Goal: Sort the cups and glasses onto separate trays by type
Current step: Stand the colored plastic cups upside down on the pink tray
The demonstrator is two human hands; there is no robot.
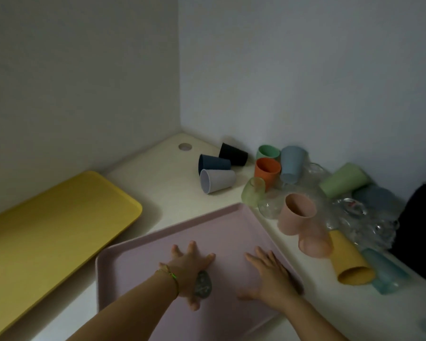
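A pale counter runs into the corner of the room. Along its left side lies a long yellow tray with nothing on it. Just beside it, nearer the person and set at an angle, is a pink tray, also bare of cups.

Both hands lie flat on the pink tray. The left hand, a thin bracelet at its wrist, has its fingers spread; its grip is apart and holds nothing. The right hand rests palm down close to the tray's right rim, its grip likewise apart and empty.

The cups and glasses sit unsorted on the counter along the right wall, beyond and right of the pink tray. A black cup, a dark blue cup and a pale grey cup lie on their sides together. Near them an orange cup stands upright, a pink cup stands by the tray's corner, and a yellow cup lies tipped over. Clear glasses are jumbled among them, too blurred to count.
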